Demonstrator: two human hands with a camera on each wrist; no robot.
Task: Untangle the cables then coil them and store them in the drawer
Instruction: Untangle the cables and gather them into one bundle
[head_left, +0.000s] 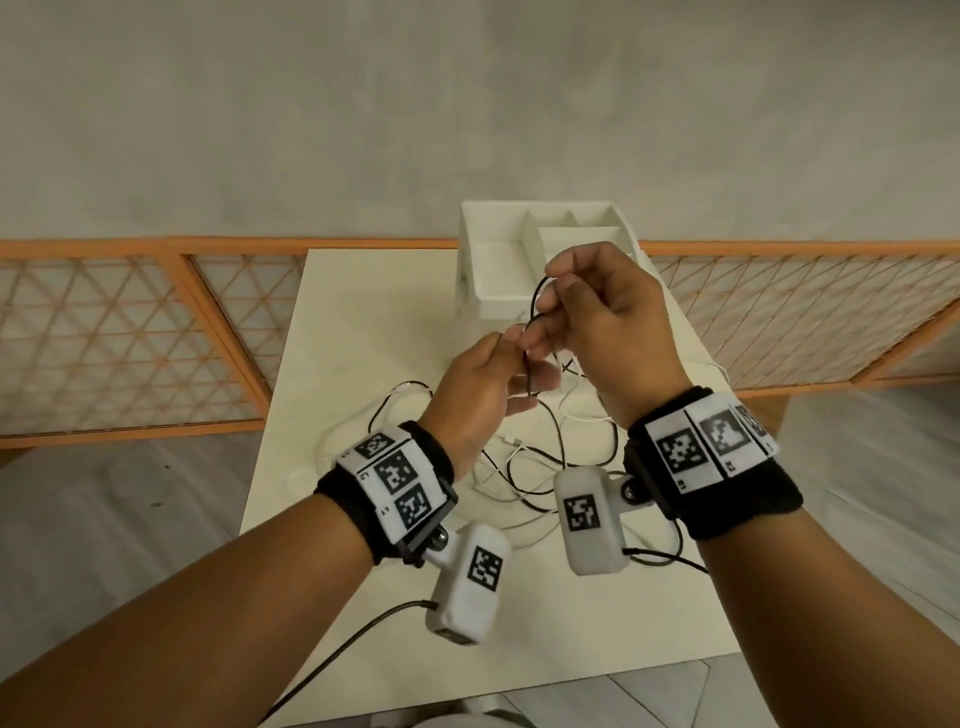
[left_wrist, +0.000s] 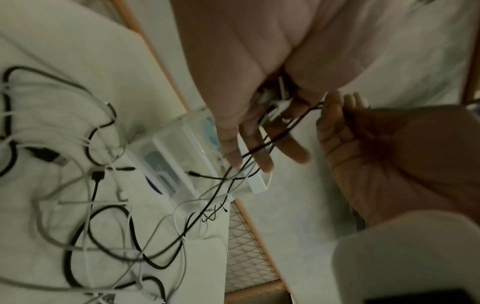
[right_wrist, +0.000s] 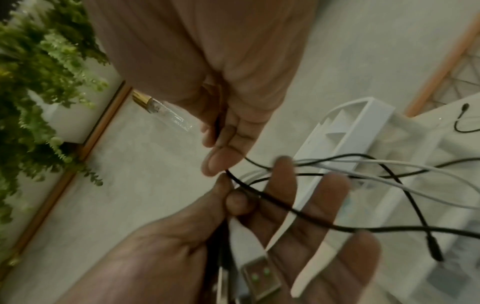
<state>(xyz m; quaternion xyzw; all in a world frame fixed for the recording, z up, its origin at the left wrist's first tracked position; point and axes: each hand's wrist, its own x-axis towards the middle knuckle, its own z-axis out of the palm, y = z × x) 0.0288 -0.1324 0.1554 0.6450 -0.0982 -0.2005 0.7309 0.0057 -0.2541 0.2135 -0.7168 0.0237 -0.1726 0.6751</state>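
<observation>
Both hands are raised over the white table. My left hand pinches a thin black cable between thumb and forefinger. It also keeps a white cable's USB plug against its palm. Just above it, my right hand pinches the same black cable, fingertips almost touching the left hand's. From the hands, black and white strands hang down to a tangle of cables on the table. The white drawer unit stands behind the hands, with open compartments on top.
An orange lattice fence runs behind the table on both sides. Loose cable ends with plugs lie spread over the table's middle. A green plant shows off to the side. Black cords trail from the wrist cameras.
</observation>
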